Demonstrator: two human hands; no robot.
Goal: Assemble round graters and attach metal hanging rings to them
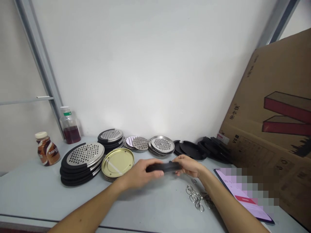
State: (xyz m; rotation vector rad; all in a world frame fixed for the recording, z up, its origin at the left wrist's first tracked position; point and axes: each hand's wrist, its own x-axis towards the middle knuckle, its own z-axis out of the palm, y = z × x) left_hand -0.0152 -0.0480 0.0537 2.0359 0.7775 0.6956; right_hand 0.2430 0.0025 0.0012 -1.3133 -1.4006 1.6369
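1. We find a black piece (163, 167) held between two bare hands over the front of the tabletop (150, 204); it is nearly edge-on to us, and too blurred to name more closely.

2. The left hand (141, 174) has its grip closed to the piece's thickness, fingers above and thumb below the near-left end. The right hand (190, 166) pinches the opposite end between fingertips and thumb.

3. We judge the right side the likelier to slip: that pinch looks shallow, and a twist or hard push by either hand could spring the piece loose.

4. Beneath the right forearm (217, 197) we see loose wire loops (198, 198), overlapping one another. A dropped elbow or sweeping sleeve-less arm could snag or scatter them; whether it touches them, we cannot tell.

5. Close by the left wrist stand gold-coloured lids (118, 163), stacked. A leftward swing could topple them against the black-rimmed graters (84, 158).

6. Behind the hands, we note loose grater discs (161, 144), piled unevenly; a forward jab could send them sliding.
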